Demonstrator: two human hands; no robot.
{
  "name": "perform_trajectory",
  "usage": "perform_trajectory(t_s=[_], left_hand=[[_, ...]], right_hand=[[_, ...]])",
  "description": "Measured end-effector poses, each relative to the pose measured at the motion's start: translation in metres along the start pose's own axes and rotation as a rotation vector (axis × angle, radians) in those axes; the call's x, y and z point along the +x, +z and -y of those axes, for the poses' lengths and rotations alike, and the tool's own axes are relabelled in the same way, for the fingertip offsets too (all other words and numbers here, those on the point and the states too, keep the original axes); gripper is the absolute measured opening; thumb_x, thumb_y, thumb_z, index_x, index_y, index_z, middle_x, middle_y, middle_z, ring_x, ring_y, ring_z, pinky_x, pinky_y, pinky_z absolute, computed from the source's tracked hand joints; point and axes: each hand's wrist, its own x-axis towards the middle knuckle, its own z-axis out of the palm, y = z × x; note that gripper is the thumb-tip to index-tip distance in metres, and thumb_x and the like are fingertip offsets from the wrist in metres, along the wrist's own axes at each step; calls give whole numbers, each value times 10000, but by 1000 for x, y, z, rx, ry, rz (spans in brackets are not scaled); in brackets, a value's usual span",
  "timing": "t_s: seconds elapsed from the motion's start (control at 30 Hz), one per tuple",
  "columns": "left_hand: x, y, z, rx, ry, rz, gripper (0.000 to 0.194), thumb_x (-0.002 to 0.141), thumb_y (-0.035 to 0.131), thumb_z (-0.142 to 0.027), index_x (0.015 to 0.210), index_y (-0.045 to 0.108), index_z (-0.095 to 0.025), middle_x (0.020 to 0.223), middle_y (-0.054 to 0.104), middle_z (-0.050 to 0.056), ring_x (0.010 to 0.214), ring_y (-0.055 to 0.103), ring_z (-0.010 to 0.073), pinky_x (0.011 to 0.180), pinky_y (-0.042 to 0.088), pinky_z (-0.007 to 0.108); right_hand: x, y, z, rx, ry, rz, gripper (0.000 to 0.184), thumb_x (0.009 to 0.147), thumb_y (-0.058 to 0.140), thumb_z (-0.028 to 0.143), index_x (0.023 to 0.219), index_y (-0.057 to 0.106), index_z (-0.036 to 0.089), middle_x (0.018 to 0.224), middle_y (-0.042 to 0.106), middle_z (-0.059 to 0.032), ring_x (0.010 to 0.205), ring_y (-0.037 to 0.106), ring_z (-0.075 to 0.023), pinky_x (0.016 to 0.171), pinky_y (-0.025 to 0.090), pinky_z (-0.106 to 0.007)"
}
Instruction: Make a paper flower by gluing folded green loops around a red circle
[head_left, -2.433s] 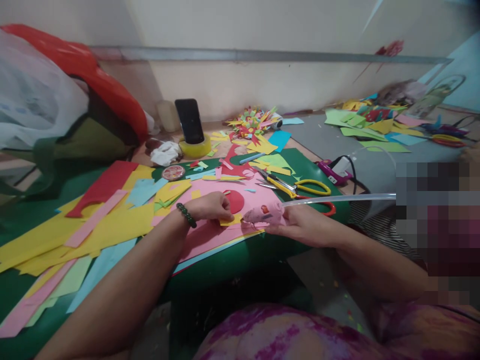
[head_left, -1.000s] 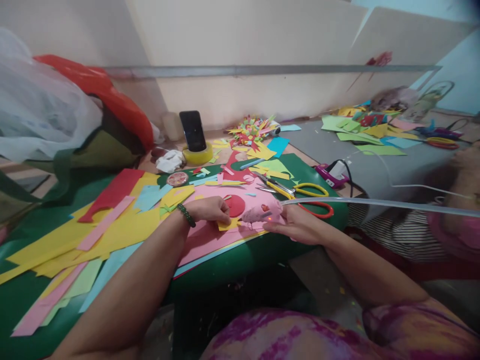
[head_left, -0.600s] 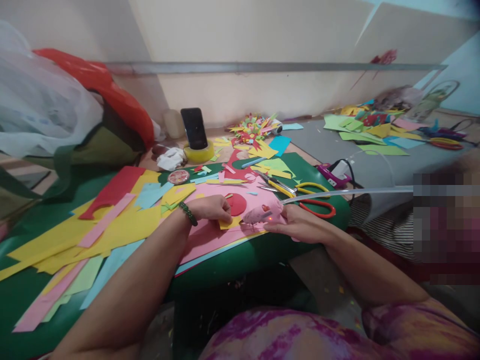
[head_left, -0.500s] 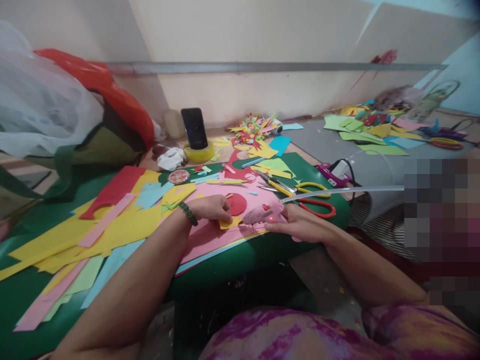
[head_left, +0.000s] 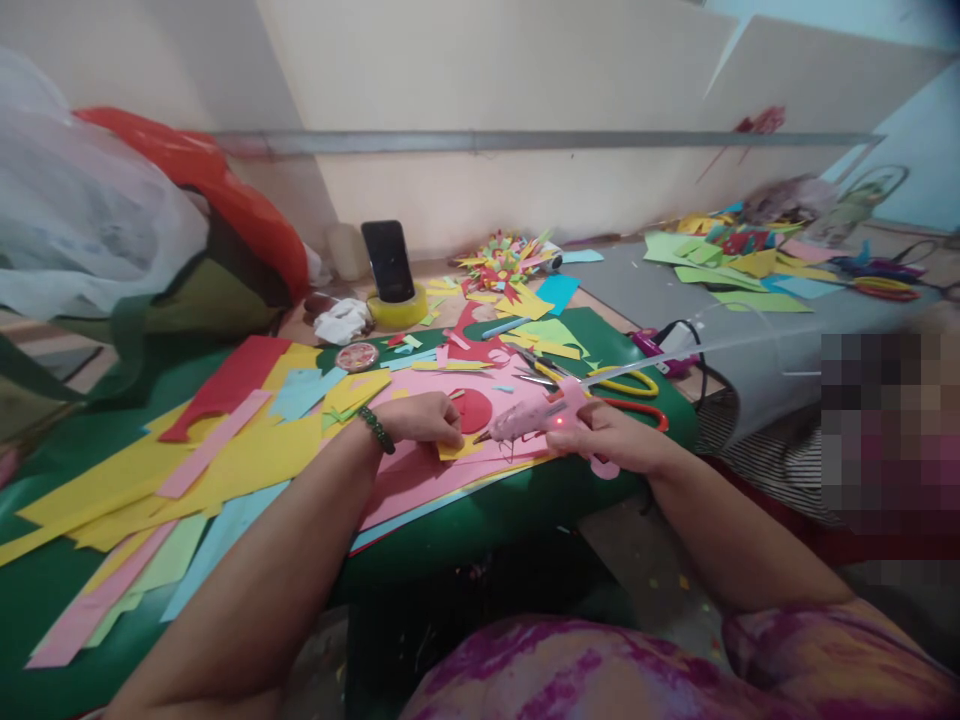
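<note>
Left hand (head_left: 421, 418): fingers pinching yellow scrap (head_left: 459, 453), which sits at 5 o'clock from the fingertips, over pink sheet (head_left: 409, 478). Red circle (head_left: 478, 412) at their 2 o'clock. Then glue gun (head_left: 536, 416): long axis 8-to-2, tip at 8, right by the scrap; can't tell if touching. Right hand (head_left: 616, 436): fingers wrapped on gun's handle, farther from scrap than left.
</note>
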Motion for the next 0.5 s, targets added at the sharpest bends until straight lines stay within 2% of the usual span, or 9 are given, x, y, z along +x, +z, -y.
perform_trajectory(t_s=[0.1, 0.23, 0.33, 0.4, 0.5], left_hand=[[-1, -1, 1, 22, 8, 12, 136, 595, 639, -246, 530, 551, -166, 489, 494, -33, 462, 371, 87, 432, 235, 217], [-8, -7, 1, -24, 70, 35, 207, 601, 689, -325, 551, 566, -166, 503, 503, -33, 478, 403, 91, 439, 280, 203], [-19, -15, -1, -172, 122, 93, 275, 617, 729, -406, 608, 583, -174, 525, 523, -32, 494, 459, 101, 468, 354, 199], [-24, -20, -1, -287, 183, 102, 319, 626, 747, -450, 628, 579, -178, 553, 547, -26, 516, 491, 107, 497, 392, 204], [-26, -23, 1, -408, 283, -10, 346, 625, 767, -475, 645, 600, -172, 608, 580, -11, 552, 505, 102, 527, 406, 200]], right_hand=[[0, -5, 4, 84, -14, -52, 573, 678, 600, 713, 605, 624, 145, 584, 538, -27, 527, 442, -111, 480, 342, -250], [5, -27, 0, 39, 7, -417, 519, 673, 615, 648, 715, 675, 134, 631, 597, -43, 569, 496, -140, 499, 360, -253], [16, -57, -12, -174, 76, -636, 450, 741, 589, 594, 722, 662, 150, 605, 603, -41, 617, 548, -181, 538, 383, -265], [26, -78, -22, -362, 197, -677, 451, 806, 544, 575, 656, 632, 159, 541, 583, -47, 628, 577, -209, 568, 402, -283], [44, -101, -37, -581, 387, -623, 508, 887, 452, 564, 622, 619, 165, 525, 604, -70, 651, 616, -229, 630, 433, -299]])
